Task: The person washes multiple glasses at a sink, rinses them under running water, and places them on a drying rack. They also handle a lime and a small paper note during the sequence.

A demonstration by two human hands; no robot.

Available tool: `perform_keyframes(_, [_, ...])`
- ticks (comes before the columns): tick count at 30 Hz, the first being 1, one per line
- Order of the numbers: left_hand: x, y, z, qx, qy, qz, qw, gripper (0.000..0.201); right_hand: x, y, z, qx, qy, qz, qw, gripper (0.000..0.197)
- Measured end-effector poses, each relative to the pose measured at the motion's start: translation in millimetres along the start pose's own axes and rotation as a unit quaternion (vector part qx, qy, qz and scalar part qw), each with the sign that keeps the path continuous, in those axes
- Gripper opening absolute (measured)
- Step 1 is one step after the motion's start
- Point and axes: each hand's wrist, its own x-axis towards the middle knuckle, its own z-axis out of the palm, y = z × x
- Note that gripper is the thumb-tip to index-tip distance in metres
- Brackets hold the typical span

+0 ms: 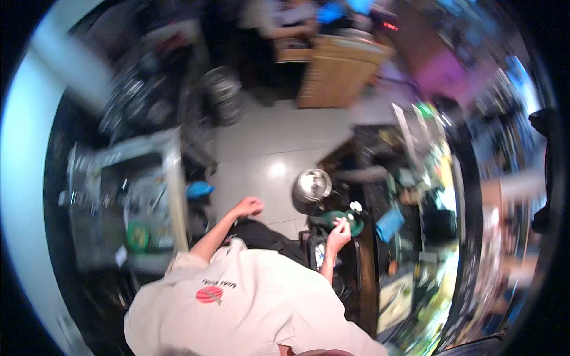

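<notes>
My left hand (248,207) hangs over the floor in front of my body, its fingers curled in and nothing showing in them. Out to the right, my right hand (338,235) has its fingers drawn together beside a dark green round thing (358,227). A small whitish bit shows at those fingertips, too small to name. Just beyond them is a small white object (355,206), blurred. A shiny metal pot or bin (314,185) stands on the floor ahead of the right hand.
A sink with a pale rim (173,196) is on the left, a green item (138,236) inside. On the right runs a cluttered counter with a blue cloth (389,224) and a cutting board (396,301). Far ahead, a person (291,24) is near a wooden cabinet (338,74).
</notes>
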Motion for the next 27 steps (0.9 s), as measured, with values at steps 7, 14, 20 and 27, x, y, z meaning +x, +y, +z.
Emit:
perform_keyframes(7, [-84.2, 20.6, -69.6, -0.156, 0.149, 0.02, 0.976, 0.031, 2.9, -45.7, 123.5, 0.015, -0.216, -0.053, 0.975, 0.022])
perform_keyframes(14, [-187.4, 6.8, -97.1, -0.301, 0.376, 0.073, 0.873, 0.032, 1.6, -126.6, 238.7, 0.049, -0.38, -0.161, 0.909, 0.02])
perform_keyframes(20, [-220.6, -0.4, -91.1, -0.362, 0.504, 0.05, 0.782, 0.038, -1.6, -193.1, 333.4, 0.018, -0.496, -0.216, 0.84, 0.025])
perform_keyframes(27, [-223.5, -2.8, -96.0, -0.392, 0.671, 0.061, 0.626, 0.043, -13.9, -240.0, 432.3, -0.007, -0.687, -0.243, 0.685, 0.041])
